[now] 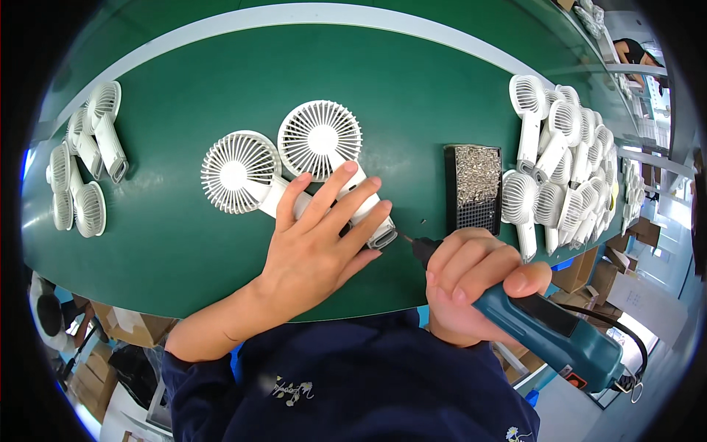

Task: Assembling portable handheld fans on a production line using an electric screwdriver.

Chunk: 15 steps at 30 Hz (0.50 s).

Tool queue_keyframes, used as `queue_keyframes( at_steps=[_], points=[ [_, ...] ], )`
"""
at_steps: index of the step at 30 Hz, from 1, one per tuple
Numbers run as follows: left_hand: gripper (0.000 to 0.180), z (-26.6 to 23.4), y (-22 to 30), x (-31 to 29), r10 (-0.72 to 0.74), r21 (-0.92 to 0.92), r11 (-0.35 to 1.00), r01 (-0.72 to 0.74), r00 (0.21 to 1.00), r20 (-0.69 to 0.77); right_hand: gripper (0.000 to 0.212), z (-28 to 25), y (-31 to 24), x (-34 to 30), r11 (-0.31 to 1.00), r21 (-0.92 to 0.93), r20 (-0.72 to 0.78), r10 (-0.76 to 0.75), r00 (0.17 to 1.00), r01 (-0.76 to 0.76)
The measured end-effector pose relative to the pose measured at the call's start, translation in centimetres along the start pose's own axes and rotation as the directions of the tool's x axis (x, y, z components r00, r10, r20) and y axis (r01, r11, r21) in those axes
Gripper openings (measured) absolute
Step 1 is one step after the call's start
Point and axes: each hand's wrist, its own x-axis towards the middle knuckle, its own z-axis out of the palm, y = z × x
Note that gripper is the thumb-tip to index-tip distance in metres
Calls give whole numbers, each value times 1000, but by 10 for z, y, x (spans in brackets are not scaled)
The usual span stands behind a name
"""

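Two white handheld fans lie side by side in front of me. My left hand [324, 234] is spread over their handles. Its fingertips rest across the right handheld fan [322, 138], with the thumb by the handle's base, holding it against the table. The left handheld fan [234, 174] lies partly under the same hand. My right hand [475, 276] is wrapped round a teal electric screwdriver [556, 335]. The tool's thin bit points left at the end of the right fan's handle; whether it touches is too small to tell.
A black tray of small screws [477, 177] sits on the green table [412, 96], right of the fans. Many white fans [563, 158] are heaped at the right; several more fans [90, 140] lie at the left. A cable [626, 331] trails from the screwdriver.
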Motion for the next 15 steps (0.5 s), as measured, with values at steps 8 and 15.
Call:
queue_keyframes(
  at_steps=[8, 15],
  points=[
    [52, 0, 0, 0, -10, -10, 1000, 10, 1000, -4, 24, -1, 7, -1, 998, 36, -6, 52, 999, -52],
    [51, -2, -1, 2, -5, -7, 1000, 5, 1000, -16, 24, 0, 8, 1, 999, 15, 36, 33, 999, -34]
  ],
)
